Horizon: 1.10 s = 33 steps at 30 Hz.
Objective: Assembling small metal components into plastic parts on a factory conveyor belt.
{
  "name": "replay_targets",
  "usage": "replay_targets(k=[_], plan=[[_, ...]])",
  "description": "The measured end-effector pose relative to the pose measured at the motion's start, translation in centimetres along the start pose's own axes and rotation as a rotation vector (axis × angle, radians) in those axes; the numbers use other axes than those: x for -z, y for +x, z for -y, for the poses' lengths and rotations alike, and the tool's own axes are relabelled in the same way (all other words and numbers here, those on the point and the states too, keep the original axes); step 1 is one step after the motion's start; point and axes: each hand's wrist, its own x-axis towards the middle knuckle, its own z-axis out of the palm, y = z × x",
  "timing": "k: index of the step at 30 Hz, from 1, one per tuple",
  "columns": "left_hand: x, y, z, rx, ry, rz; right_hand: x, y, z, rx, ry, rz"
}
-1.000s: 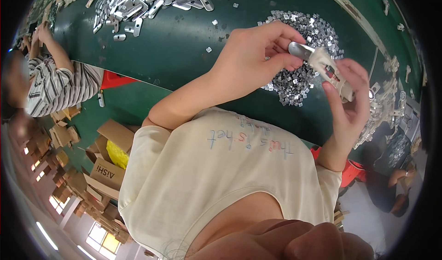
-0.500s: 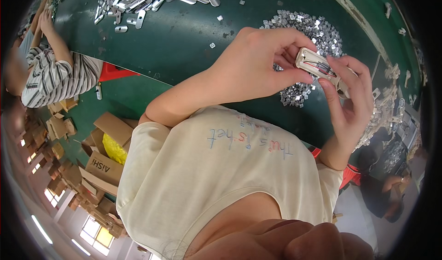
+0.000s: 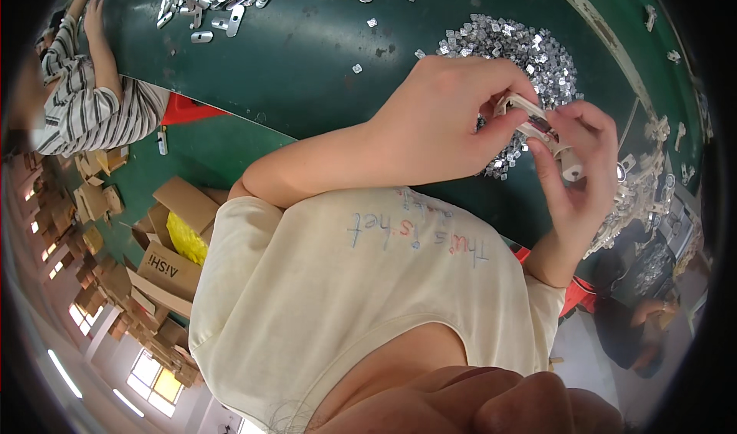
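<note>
A small cream plastic housing (image 3: 536, 129) with thin dark and red wires inside its open face is held between my two hands above the green table. My left hand (image 3: 453, 115) pinches its upper-left end between thumb and fingers. At the other end, my right hand (image 3: 587, 150) grips it with thumb and forefinger, near a rounded end piece. The fingers partly cover the wires and the inside. Behind and beneath the housing spreads a heap of small silver square metal pieces (image 3: 549, 61).
Silver oblong metal plates (image 3: 223, 0) lie piled at the table's far left. More cream plastic parts (image 3: 637, 196) are heaped to the right. A person in a striped shirt (image 3: 96, 100) works at the left. An open cardboard box (image 3: 169, 269) with yellow plastic stands on the floor.
The housing has tilted, so less of its inside shows. My left thumb has moved up over its edge, and my left hand has shifted slightly right.
</note>
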Motion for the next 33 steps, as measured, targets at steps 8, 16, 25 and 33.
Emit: replay_targets(k=[8,16,25,33], plan=[[-1.6,0.3,2.1,-0.045,-0.003,-0.264,-2.2,-1.5,-1.7,-0.192,0.109,-0.137],[-0.9,0.3,2.8,-0.298,0.080,-0.295,-2.8,-1.2,-2.9,-0.224,0.315,-0.073],[-1.2,0.3,6.2,0.107,0.064,-0.301,-1.7,6.3,-13.7,-0.630,0.560,-0.104],[8.5,-3.9,9.4,-0.078,0.987,0.029,-0.3,12.1,-21.8,-0.648,0.181,-0.335]])
